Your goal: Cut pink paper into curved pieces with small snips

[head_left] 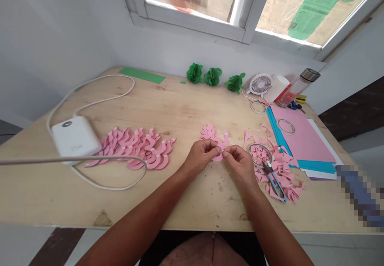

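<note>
Over the middle of the table, my left hand [204,154] and my right hand [239,161] meet with closed, pinching fingers. A tiny white bit shows between the fingertips; what it is I cannot make out. Right at the fingers is a curved pink paper cutout [225,139], partly covered by them. Just beyond my left hand lies a small cluster of pink paper cutouts [208,131]. To the left, rows of overlapping curved pink cutouts [154,154] carry small white spots at their tips. Blue-handled thread snips [277,186] rest on pink paper scraps [289,174], right of my right hand.
A white device [75,136] with a looping cable [120,159] occupies the left. Green paper ornaments [213,77] and a green strip [142,75] line the back. At right are tape rolls [285,126], paper sheets [312,138], a small fan [260,84] and a bottle [300,86].
</note>
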Tool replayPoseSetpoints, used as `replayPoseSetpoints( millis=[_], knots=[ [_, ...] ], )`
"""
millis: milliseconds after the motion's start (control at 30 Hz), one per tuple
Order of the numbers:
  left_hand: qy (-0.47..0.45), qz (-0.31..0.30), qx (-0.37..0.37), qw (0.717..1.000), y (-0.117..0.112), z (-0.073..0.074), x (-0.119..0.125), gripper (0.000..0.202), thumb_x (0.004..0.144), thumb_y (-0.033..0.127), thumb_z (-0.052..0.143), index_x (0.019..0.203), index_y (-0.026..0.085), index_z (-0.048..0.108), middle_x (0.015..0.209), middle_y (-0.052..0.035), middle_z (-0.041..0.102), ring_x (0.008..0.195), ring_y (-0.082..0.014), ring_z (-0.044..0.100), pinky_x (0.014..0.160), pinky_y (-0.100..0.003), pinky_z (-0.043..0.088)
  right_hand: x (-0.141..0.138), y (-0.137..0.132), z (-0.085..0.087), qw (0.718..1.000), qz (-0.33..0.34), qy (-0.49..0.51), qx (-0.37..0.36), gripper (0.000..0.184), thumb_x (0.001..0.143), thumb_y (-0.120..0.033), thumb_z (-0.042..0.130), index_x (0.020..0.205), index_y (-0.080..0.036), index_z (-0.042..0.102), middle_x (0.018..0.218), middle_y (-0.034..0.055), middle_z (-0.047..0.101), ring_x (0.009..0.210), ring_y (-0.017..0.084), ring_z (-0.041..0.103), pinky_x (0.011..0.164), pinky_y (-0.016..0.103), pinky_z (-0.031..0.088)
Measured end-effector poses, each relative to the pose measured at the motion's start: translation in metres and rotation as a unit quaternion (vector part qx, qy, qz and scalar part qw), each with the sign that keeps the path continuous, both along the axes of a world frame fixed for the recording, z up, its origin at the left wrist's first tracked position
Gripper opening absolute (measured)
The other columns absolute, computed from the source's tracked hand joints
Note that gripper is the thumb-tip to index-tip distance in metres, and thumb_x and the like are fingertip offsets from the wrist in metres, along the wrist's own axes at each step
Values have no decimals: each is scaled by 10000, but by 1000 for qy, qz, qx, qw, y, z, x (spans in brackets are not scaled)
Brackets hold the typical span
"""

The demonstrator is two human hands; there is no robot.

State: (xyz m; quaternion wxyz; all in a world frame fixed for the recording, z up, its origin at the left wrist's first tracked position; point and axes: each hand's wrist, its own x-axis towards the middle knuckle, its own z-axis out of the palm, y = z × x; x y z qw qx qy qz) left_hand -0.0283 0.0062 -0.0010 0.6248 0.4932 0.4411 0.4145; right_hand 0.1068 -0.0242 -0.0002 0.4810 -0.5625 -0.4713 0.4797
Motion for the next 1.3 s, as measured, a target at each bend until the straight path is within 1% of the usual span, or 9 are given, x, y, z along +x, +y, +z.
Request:
replayPoseSetpoints(
  millis=[200,333,500,700,1000,1300],
  knots=[
    [35,-39,42,998,-1,-1,-2,147,725,281,553,672,147,529,579,35,465,528,-77,422,499,-203,363,2,-1,4,1000,-10,-20,-14,153,688,-302,628,673,-165,563,580,-41,514,509,83,434,481,208,321],
    [52,-51,47,996,-1,-2,-1,157,734,295,537,672,155,506,583,37,450,534,-81,422,509,-209,376,4,-1,2,1000,-4,-20,-11,144,691,-296,623,675,-167,562,585,-40,523,510,83,439,483,208,328],
    [61,-62,59,994,-1,-3,-1,157,743,295,522,672,159,487,573,40,428,520,-80,392,496,-208,334,4,-1,-1,1000,-1,-22,-12,136,687,-288,625,680,-164,571,592,-37,538,514,84,448,489,208,337],
    [78,-75,82,991,-1,-4,-3,154,757,299,500,685,164,486,586,35,431,547,-91,394,517,-216,330,3,-2,1,1000,-5,-20,-21,153,678,-305,626,680,-163,568,582,-39,521,505,82,434,481,210,326],
    [121,-75,135,981,-4,-2,-4,141,776,266,471,682,168,507,615,29,469,582,-101,420,544,-220,343,4,-1,-5,999,-8,-33,-9,173,663,-330,626,657,-168,565,587,-21,539,512,98,460,485,224,352],
    [135,-82,149,976,-4,-4,-4,146,790,255,449,678,171,492,620,32,456,587,-100,413,546,-215,339,3,-1,-4,999,-14,-48,-13,141,657,-295,611,634,-171,547,563,-30,524,492,93,446,473,221,345]
  ],
)
